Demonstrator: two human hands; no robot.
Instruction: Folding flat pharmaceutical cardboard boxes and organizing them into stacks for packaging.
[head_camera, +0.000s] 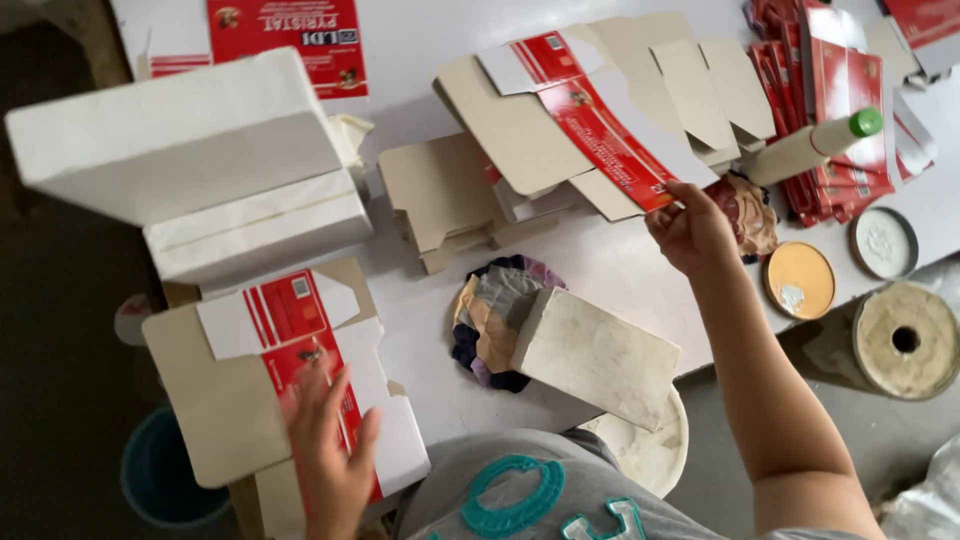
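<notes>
The left hand (330, 465) lies flat and released on a red-and-white flat carton blank (290, 385) at the near bench (610, 265) edge, while the right hand (690, 230) pinches the corner of the top blank (585, 125) of a fanned stack. Many unfolded blanks remain; plain white boxes (215, 165) sit stacked on the left.

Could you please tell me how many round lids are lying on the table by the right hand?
2: an orange lid right of the right hand, and a white-filled lid further right near the table edge. Others may be hidden under the cartons.
</notes>
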